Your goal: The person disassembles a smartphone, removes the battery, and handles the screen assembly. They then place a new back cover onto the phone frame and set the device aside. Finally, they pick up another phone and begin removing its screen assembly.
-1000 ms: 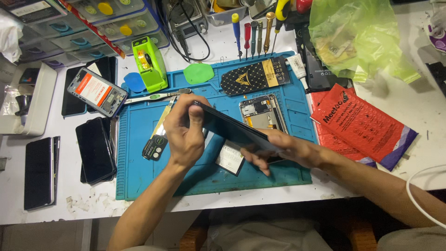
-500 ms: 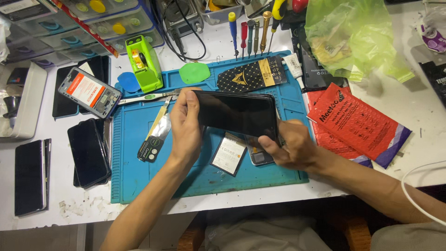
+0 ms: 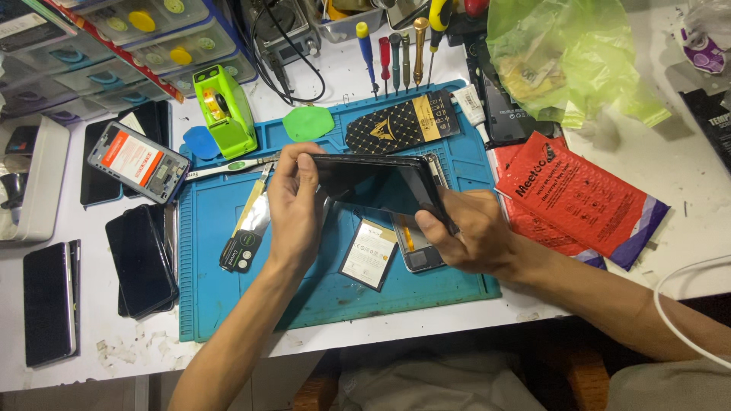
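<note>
Both hands hold a dark phone screen panel (image 3: 373, 183) tilted, just above the blue work mat (image 3: 221, 304): left hand (image 3: 293, 209) has its grip closed on the panel's left end, thumb on top edge, & right hand (image 3: 468, 232) has its grip closed on the right end, fingers wrapped over the corner. Under the panel, on the mat, lie a flat white-labelled battery (image 3: 369, 255) & an opened phone frame (image 3: 419, 251), w/ a black patterned back cover (image 3: 400, 122) just behind. Green tape dispenser (image 3: 225, 110) stands at the mat's far-left corner; red padded mailer (image 3: 579, 194) lies on the table (image 3: 685, 175) to the right.
</note>
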